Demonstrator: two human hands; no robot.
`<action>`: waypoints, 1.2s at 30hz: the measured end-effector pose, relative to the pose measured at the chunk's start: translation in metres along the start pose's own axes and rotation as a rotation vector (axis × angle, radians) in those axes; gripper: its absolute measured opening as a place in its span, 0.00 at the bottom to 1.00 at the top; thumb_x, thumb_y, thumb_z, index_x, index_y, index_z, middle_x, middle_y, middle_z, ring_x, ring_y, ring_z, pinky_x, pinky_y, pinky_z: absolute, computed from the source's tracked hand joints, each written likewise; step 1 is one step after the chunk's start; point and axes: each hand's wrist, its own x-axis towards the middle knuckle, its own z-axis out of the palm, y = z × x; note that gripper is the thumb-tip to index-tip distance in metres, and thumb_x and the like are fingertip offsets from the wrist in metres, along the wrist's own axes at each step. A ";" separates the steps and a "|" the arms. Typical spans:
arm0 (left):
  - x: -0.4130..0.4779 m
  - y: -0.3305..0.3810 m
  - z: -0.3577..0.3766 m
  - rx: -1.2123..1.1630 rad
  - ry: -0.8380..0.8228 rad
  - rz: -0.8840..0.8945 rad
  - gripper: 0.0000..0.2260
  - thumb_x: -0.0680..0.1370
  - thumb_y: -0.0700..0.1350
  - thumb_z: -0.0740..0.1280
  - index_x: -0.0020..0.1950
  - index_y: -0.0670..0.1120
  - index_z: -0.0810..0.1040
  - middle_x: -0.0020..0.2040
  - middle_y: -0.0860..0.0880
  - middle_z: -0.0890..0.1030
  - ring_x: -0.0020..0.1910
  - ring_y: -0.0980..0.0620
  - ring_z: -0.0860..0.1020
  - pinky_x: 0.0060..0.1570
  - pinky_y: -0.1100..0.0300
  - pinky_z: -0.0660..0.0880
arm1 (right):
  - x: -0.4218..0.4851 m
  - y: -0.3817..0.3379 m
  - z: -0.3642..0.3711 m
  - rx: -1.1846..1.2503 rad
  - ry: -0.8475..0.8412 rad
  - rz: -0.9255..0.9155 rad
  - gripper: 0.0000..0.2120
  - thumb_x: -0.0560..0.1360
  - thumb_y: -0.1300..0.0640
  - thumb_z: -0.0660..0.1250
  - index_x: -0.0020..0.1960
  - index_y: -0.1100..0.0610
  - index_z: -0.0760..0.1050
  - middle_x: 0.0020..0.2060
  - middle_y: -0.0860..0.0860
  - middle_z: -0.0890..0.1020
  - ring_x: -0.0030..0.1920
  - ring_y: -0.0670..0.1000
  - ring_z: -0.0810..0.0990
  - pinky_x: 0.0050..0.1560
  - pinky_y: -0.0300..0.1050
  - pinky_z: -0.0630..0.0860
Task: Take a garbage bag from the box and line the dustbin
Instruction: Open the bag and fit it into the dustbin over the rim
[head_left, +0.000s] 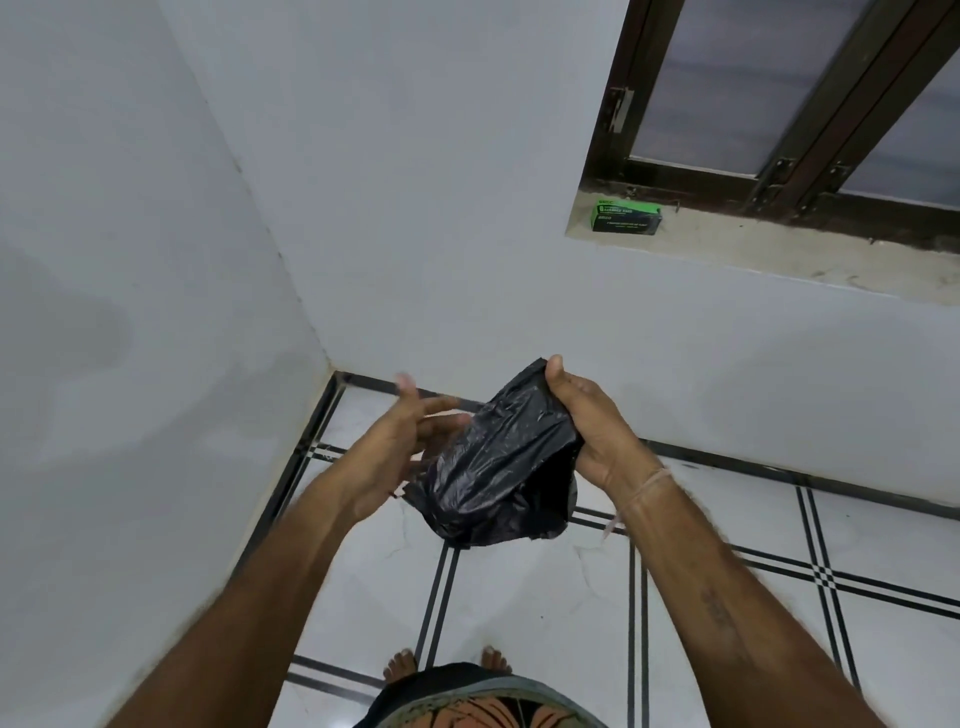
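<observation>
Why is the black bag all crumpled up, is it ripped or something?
No rip shows. The black garbage bag is just still bunched and partly folded: the right hand pinches its top edge while the left hand is open beside it. The green box sits square on the window ledge. Nothing looks spilled or broken.

A home's room corner: plain white walls (156, 260), tiled floor (545, 597), wooden-framed window (810, 130).

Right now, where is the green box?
The green box sits on the window ledge, upper right in the head view, at the ledge's left end below the window frame.
</observation>
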 end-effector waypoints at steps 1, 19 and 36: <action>0.000 0.005 0.010 0.058 -0.051 0.000 0.36 0.78 0.74 0.49 0.69 0.51 0.79 0.67 0.46 0.83 0.68 0.44 0.78 0.68 0.43 0.71 | 0.001 -0.003 0.001 -0.030 -0.027 0.012 0.22 0.82 0.43 0.63 0.42 0.58 0.84 0.41 0.57 0.88 0.41 0.53 0.87 0.50 0.47 0.84; -0.007 -0.006 0.080 -0.369 0.274 0.182 0.13 0.79 0.43 0.72 0.57 0.35 0.84 0.49 0.38 0.87 0.45 0.45 0.87 0.42 0.57 0.83 | -0.036 0.017 0.018 -0.230 -0.016 -0.028 0.15 0.76 0.44 0.74 0.48 0.56 0.81 0.40 0.49 0.83 0.38 0.47 0.80 0.35 0.41 0.74; -0.006 -0.032 0.060 -0.634 0.275 0.001 0.23 0.82 0.57 0.61 0.62 0.38 0.80 0.53 0.40 0.87 0.50 0.43 0.87 0.40 0.50 0.85 | -0.025 0.040 0.003 0.364 0.178 0.266 0.11 0.83 0.50 0.65 0.54 0.58 0.78 0.40 0.53 0.89 0.48 0.54 0.85 0.42 0.53 0.82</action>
